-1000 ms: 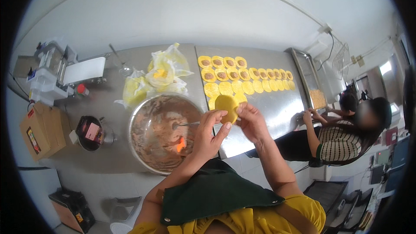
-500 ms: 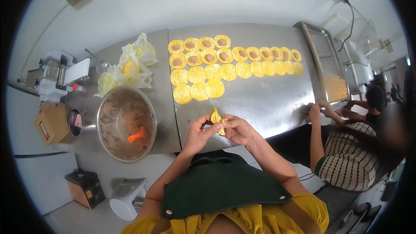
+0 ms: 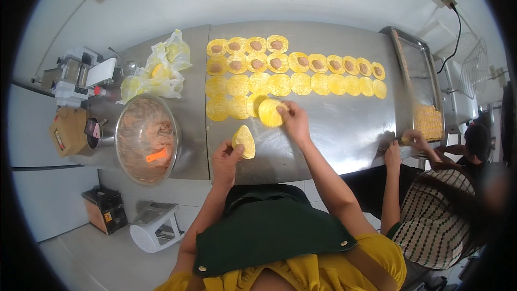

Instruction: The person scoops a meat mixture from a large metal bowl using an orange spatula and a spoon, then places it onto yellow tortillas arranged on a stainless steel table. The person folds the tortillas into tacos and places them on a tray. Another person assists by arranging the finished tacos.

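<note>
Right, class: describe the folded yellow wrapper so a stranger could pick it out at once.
Start at the long steel table covered in rows of round yellow wrappers. Near its front edge, right of the big metal bowl, the left hand holds the folded wrapper. Unlike the flat rounds, it is folded.

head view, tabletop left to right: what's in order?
Cardboard box → metal bowl of filling → folded dumpling in left hand → round yellow wrapper under right hand → metal tray of finished pieces → co-worker's hands
</note>
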The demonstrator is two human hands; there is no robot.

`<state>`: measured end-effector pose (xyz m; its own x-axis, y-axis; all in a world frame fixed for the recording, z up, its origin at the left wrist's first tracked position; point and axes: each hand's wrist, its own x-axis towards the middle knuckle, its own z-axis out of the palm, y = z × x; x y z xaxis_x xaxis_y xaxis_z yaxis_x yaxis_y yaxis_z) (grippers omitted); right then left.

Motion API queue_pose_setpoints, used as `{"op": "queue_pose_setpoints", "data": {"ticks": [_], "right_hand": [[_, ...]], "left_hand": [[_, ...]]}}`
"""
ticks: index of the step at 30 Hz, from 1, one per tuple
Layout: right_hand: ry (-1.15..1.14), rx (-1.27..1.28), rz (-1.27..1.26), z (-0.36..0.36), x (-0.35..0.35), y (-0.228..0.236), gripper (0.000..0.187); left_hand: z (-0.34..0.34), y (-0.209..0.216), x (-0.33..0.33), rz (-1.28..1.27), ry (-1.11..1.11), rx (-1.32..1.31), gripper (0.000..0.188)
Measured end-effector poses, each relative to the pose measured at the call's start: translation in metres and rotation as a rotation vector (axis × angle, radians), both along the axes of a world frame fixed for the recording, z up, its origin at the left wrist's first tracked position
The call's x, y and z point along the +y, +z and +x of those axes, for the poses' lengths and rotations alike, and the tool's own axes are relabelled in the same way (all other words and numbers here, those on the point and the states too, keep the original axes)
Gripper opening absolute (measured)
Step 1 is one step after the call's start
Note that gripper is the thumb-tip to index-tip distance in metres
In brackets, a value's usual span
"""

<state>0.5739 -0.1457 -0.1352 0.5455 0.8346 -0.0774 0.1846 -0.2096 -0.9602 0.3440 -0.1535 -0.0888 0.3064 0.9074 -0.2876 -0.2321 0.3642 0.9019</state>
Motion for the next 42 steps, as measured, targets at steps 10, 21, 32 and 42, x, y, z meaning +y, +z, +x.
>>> {"op": "queue_pose_setpoints", "data": {"ticks": [10, 21, 32, 42], "right_hand": [[-0.084, -0.140, -0.058, 0.029, 0.015, -0.035, 0.018], [0.160, -0.976, 0.071, -0.018, -0.002, -0.007, 0.034], [0.035, -0.917, -0.046, -0.009, -0.026, -0.010, 0.033], [0.292, 0.574, 0.068, -0.056, -0.070, 0.050, 0.024]], "left_hand": [[-0.015, -0.008, -0.006, -0.031, -0.012, -0.038, 0.009], [-0.021, -0.015, -0.011, -0.057, -0.040, -0.030, 0.011], [-0.014, -0.009, -0.006, -0.120, -0.055, -0.099, 0.013], [0.025, -0.008, -0.011, -0.140, -0.114, -0.242, 0.013]]}}
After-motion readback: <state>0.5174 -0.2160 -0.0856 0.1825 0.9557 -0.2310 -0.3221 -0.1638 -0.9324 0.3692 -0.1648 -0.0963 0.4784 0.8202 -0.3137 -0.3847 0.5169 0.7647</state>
